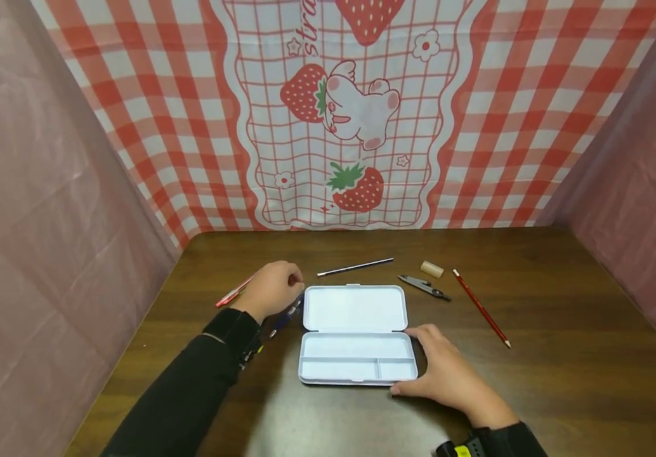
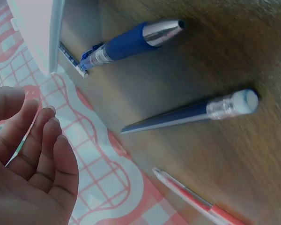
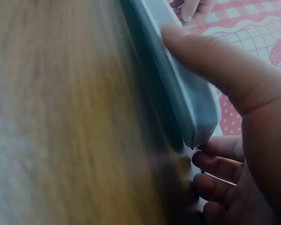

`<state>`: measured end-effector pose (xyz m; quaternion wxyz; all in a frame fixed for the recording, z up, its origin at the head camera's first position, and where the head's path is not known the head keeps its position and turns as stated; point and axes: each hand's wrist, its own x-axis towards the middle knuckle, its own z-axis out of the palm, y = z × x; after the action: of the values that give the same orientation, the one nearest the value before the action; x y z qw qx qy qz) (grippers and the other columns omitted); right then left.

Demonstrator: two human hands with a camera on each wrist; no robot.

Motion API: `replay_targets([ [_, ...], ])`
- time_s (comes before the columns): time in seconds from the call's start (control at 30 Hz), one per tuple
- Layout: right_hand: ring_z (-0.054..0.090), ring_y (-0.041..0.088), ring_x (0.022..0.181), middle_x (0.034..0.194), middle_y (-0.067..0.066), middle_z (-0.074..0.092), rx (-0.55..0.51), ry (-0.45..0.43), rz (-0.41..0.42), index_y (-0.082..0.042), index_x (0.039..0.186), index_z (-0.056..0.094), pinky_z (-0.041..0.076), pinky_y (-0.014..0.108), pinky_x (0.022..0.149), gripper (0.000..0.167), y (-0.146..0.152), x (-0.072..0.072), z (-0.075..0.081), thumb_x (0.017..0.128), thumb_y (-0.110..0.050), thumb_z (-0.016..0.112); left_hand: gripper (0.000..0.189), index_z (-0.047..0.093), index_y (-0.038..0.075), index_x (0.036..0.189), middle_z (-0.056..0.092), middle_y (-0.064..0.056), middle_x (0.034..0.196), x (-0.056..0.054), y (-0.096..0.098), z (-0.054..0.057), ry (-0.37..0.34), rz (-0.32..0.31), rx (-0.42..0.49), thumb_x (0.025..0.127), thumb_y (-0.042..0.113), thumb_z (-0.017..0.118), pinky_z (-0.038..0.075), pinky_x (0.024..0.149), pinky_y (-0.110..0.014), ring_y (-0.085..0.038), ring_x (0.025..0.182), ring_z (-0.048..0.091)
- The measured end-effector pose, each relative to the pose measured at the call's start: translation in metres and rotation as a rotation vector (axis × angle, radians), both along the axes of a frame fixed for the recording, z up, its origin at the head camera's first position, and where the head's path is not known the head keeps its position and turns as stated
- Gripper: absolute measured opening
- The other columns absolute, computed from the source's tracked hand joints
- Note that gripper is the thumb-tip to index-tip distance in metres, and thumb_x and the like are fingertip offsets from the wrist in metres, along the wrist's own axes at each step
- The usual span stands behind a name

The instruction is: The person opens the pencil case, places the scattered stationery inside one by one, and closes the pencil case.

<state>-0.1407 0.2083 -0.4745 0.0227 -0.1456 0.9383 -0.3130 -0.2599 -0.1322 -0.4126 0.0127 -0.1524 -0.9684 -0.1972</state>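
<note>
An open white pencil case lies on the table, its lid folded back and its tray divided into compartments. My right hand grips the case's right end, thumb on the near edge and fingers at the side; the right wrist view shows the thumb over the case wall. Just left of the lid hovers my left hand, fingers loosely bent and nothing held. Close by it lie a blue pen, a dark blue pencil with a white eraser end and a red-and-clear pen.
Behind the case lies a dark pencil. To the back right are a metal compass, a beige eraser and a red pencil. A checked strawberry cloth hangs at the table's far edge.
</note>
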Motion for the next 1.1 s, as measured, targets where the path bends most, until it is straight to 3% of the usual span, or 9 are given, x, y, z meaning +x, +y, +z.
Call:
replay_targets([
  [0.2, 0.055, 0.033, 0.121, 0.132, 0.013, 0.054, 0.014, -0.003, -0.011, -0.003, 0.137, 0.057, 0.046, 0.056, 0.102, 0.099, 0.0, 0.001, -0.002, 0.07, -0.072, 0.083, 0.008, 0.071, 0.015, 0.093, 0.062, 0.001, 0.089, 0.006, -0.009, 0.007, 0.026, -0.037, 0.002, 0.096, 0.022, 0.07, 0.051, 0.078, -0.038, -0.018, 0.082, 0.057],
  [0.33, 0.055, 0.032, 0.121, 0.132, 0.012, 0.054, 0.008, -0.007, -0.009, -0.003, 0.136, 0.057, 0.046, 0.055, 0.101, 0.099, 0.0, 0.001, -0.002, 0.068, -0.068, 0.087, 0.009, 0.072, 0.014, 0.093, 0.061, 0.002, 0.087, 0.013, -0.022, 0.014, 0.057, -0.062, -0.015, 0.096, 0.023, 0.071, 0.051, 0.076, -0.036, -0.017, 0.079, 0.056],
  [0.53, 0.055, 0.032, 0.121, 0.132, 0.011, 0.054, -0.007, 0.006, -0.004, -0.004, 0.134, 0.058, 0.046, 0.054, 0.1, 0.099, -0.001, 0.001, -0.001, 0.064, -0.065, 0.091, 0.009, 0.073, 0.014, 0.096, 0.061, 0.003, 0.088, 0.025, -0.042, 0.023, 0.049, -0.07, -0.059, 0.096, 0.022, 0.073, 0.053, 0.077, -0.037, -0.017, 0.079, 0.056],
  [0.83, 0.055, 0.033, 0.121, 0.131, 0.011, 0.054, -0.011, -0.001, -0.015, -0.004, 0.133, 0.058, 0.045, 0.055, 0.101, 0.096, 0.002, 0.001, 0.0, 0.064, -0.063, 0.092, 0.006, 0.073, 0.014, 0.094, 0.062, 0.004, 0.086, 0.027, -0.053, 0.022, 0.077, -0.078, -0.107, 0.094, 0.02, 0.073, 0.054, 0.078, -0.039, -0.016, 0.079, 0.057],
  [0.93, 0.055, 0.032, 0.12, 0.131, 0.01, 0.054, -0.008, -0.002, -0.014, -0.005, 0.133, 0.059, 0.045, 0.055, 0.101, 0.096, 0.001, 0.0, -0.001, 0.064, -0.064, 0.091, 0.007, 0.072, 0.013, 0.095, 0.064, 0.003, 0.087, 0.029, -0.054, 0.019, 0.081, -0.095, -0.165, 0.094, 0.02, 0.073, 0.055, 0.078, -0.041, -0.016, 0.079, 0.06],
  [1.1, 0.054, 0.03, 0.12, 0.13, 0.009, 0.054, -0.016, -0.006, -0.018, -0.006, 0.132, 0.059, 0.045, 0.053, 0.102, 0.095, -0.001, 0.0, -0.004, 0.064, -0.064, 0.091, 0.02, 0.07, 0.008, 0.102, 0.068, -0.005, 0.098, 0.032, -0.057, 0.014, 0.049, -0.165, -0.361, 0.094, 0.025, 0.074, 0.057, 0.085, -0.047, -0.024, 0.09, 0.068],
])
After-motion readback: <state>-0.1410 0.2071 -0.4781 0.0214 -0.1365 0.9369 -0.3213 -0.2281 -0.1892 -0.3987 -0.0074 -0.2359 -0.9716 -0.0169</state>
